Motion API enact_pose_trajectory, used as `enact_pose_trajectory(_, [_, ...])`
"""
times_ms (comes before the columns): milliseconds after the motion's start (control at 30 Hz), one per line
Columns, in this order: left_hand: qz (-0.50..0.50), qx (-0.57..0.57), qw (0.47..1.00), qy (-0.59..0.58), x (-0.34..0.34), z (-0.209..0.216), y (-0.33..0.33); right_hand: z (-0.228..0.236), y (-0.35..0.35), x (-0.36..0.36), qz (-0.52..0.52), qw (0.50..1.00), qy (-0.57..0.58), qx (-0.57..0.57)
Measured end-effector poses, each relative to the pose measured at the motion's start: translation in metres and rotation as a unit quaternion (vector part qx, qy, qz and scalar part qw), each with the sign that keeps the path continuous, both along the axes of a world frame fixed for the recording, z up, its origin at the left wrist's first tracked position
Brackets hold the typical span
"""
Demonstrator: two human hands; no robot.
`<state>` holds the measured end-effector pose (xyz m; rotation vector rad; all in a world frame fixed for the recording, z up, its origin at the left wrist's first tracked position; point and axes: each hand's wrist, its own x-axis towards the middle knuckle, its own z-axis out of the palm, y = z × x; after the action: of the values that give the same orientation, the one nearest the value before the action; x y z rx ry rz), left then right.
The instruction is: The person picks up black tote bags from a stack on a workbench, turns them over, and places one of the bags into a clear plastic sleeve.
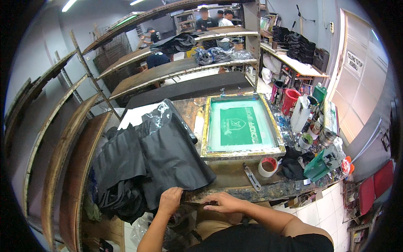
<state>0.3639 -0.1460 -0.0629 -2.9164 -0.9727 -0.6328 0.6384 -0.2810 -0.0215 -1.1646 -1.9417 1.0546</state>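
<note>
Head view, looking down at my print table (pixel 235 176), worn wood, stained with ink. My left hand (pixel 170 200) is at the near edge, fingers curled down over the hem of the black fabric piece (pixel 172 161), gripping its lower edge; thumb side hidden, so I cannot tell how tight the grip is. My right hand (pixel 223 203) lies just beside it, open and flat, fingers stretched left along the table's front edge, palm down, holding nothing; fingertips close to the fabric corner but I cannot tell if they touch.

The black fabric piece lies spread on the left part of the table, tilted, its near corner hanging toward me. Left of it, a heap of more black fabric pieces (pixel 119 176) spills off the table side. Behind the spread piece sits clear plastic wrap (pixel 157 115) over a white sheet (pixel 134 117).

Right of the fabric, touching distance apart, is the screen printing frame (pixel 241 126), yellowish wooden rim, green mesh with a white logo stencil, lying flat. In front of it: a metal scraper tool (pixel 252 177) and a tape roll (pixel 268 166) with red inside. Further right, black rag (pixel 291 168), green container (pixel 317 166), red bucket (pixel 290 101), bottles and jars crowded together.

Behind, long tilted drying racks (pixel 168 71). Other people stand far back.
</note>
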Motion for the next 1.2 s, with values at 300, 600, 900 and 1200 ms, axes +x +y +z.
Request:
enact_pose_trajectory(300, [0.026,-0.075,0.991,-0.104,0.021,0.048,-0.013,-0.005,0.005,-0.006,0.014,1.0,0.002,0.025])
enact_pose_trajectory(600, [0.058,-0.101,0.989,-0.092,0.029,0.07,-0.008,-0.017,0.033,-0.033,-0.053,0.997,0.036,0.039])
enact_pose_trajectory(900, [0.087,-0.282,0.932,-0.209,0.039,0.054,-0.016,-0.045,0.066,-0.061,-0.278,0.95,0.113,-0.087])
enact_pose_trajectory(1200, [0.017,-0.33,0.919,-0.212,0.034,0.038,-0.013,-0.072,0.072,-0.068,-0.32,0.931,0.16,-0.077])
